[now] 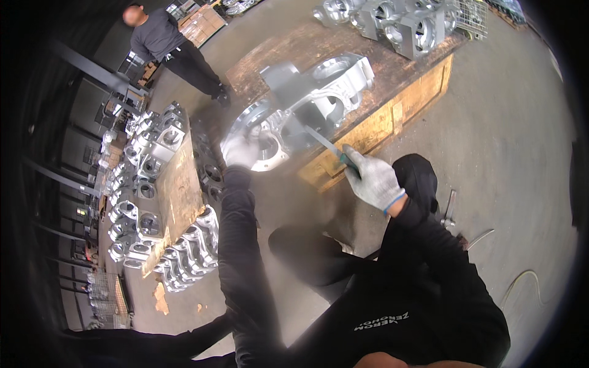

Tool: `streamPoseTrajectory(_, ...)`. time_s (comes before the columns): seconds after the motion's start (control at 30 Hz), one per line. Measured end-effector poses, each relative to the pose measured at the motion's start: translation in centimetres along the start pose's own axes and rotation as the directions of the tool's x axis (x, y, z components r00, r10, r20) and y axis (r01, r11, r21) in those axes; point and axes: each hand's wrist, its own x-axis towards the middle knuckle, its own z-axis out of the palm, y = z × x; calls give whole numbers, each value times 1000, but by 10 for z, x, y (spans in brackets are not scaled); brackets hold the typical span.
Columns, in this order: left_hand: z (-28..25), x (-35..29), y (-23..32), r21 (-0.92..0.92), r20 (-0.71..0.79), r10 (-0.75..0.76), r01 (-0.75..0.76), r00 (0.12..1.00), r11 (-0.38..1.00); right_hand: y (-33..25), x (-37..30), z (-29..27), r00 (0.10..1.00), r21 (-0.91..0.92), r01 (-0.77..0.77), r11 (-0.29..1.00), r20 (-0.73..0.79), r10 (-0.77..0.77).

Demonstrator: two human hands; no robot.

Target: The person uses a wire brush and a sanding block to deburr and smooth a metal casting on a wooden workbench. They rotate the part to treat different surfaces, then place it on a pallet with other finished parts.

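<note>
My right hand, in a pale work glove with a blue cuff edge, is closed around the green handle of a flat file. The file's grey blade points up and left, its tip at a silver metal casting with round flanged openings. On the near left rim of that casting rests my left hand, also gloved and apparently gripping the edge; glare and haze blur its fingers. Another silver casting, with a wide ring opening, lies just beyond on the wooden workbench.
More castings stand at the bench's far right end, beside a wire basket. To the left, a wooden board lies among stacked castings. A person stands beyond the bench. A hammer-like tool and a hose are at right.
</note>
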Motion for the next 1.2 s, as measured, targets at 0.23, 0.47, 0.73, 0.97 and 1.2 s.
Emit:
streamPoseTrajectory(0.23,-2,-8,2,-314,-27,-62,51,998,948,25,27,37,998,-129,0,992,-64,-8)
streamPoseTrajectory(0.47,17,-63,-48,-69,-503,50,-98,863,993,16,24,17,993,-240,112,964,48,-104)
streamPoseTrajectory(0.73,90,-119,-67,-453,-427,-333,120,841,884,-4,51,5,996,-272,61,960,-43,-75)
streamPoseTrajectory(0.97,81,-130,-46,-510,-390,-399,166,830,844,2,-1,-25,991,-33,86,996,-100,-89)
streamPoseTrajectory(1.2,71,-87,-49,-626,-256,-436,196,863,755,-18,-1,13,994,437,99,894,-80,-71)
